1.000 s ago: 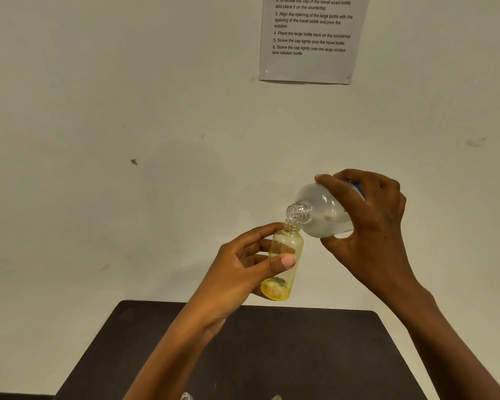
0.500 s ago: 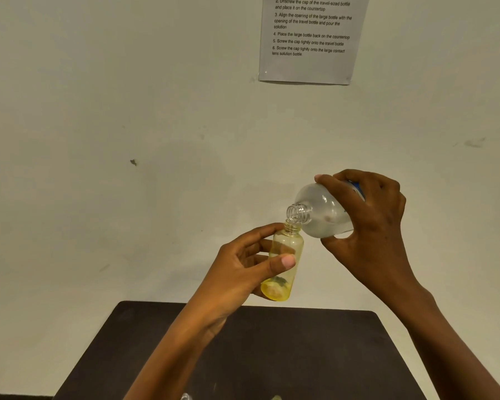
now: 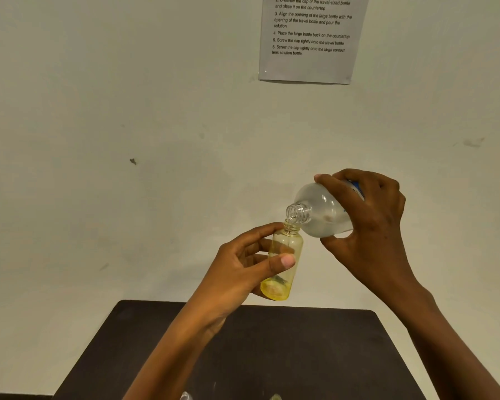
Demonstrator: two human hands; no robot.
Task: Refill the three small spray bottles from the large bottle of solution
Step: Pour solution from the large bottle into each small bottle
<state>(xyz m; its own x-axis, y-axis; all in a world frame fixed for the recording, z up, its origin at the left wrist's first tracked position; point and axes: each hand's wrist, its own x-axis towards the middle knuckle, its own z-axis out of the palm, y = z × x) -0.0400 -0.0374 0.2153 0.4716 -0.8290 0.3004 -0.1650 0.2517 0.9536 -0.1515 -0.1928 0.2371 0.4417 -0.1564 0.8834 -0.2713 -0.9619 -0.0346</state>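
Note:
My left hand (image 3: 243,264) grips a small yellow-tinted bottle (image 3: 283,264) without a cap, held nearly upright above the far edge of the dark table. A little liquid lies at its bottom. My right hand (image 3: 370,223) holds the large clear bottle (image 3: 321,212), tipped down to the left. Its open threaded neck rests right at the small bottle's mouth. Clear solution fills the lower side of the large bottle. Its blue label shows between my fingers.
The dark table (image 3: 272,356) lies below my hands against a pale wall. A printed instruction sheet (image 3: 309,39) hangs on the wall above. Two small object tops (image 3: 185,396) peek in at the bottom edge of the frame.

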